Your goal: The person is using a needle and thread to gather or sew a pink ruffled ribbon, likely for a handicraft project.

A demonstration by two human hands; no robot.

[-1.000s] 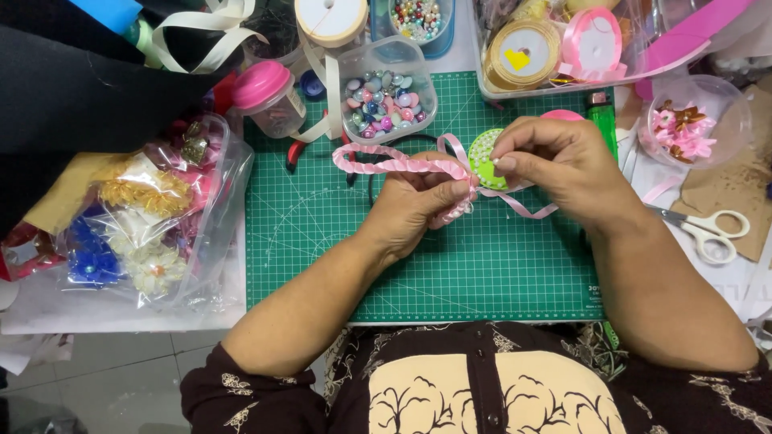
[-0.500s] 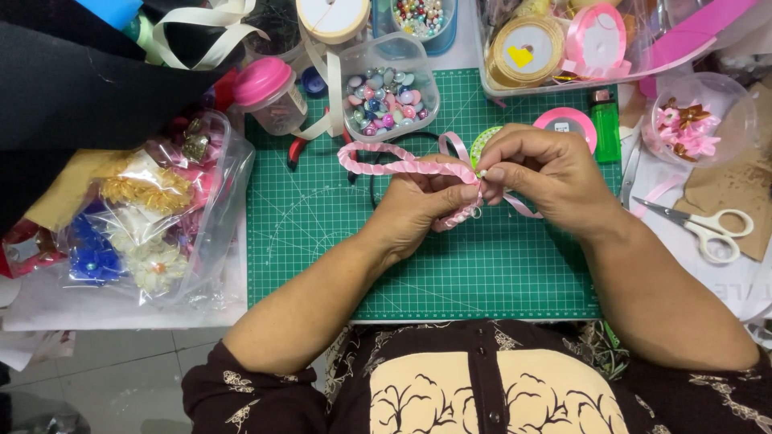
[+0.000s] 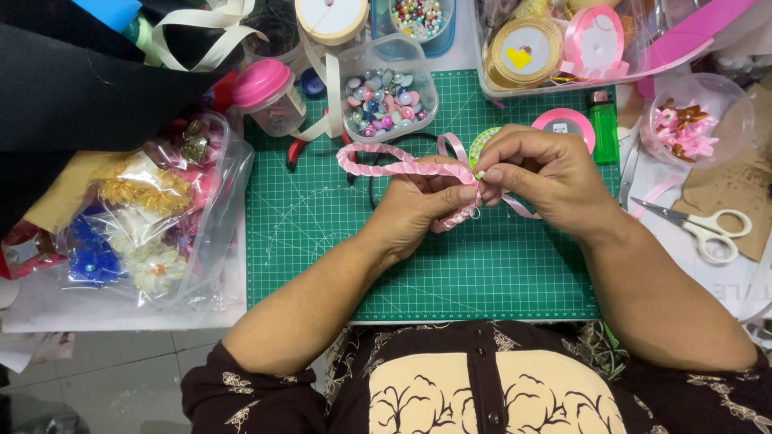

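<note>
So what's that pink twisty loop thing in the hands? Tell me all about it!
The pink ribbon-wrapped headband is a curved band wound all over in shiny pink satin ribbon, giving it a ridged, twisty look. It is held above the green cutting mat, its long arc stretching left. The left hand grips it from below near one end, and the right hand pinches it there too. A loose pink ribbon tail trails from under the right hand. Part of it is hidden by the fingers.

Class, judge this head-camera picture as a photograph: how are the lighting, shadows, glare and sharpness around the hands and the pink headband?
Head view: light is even and soft; the left hand, right hand and headband are sharp, with no motion blur; only faint shadows fall on the green mat; mild glare shows on the plastic bag.
</note>
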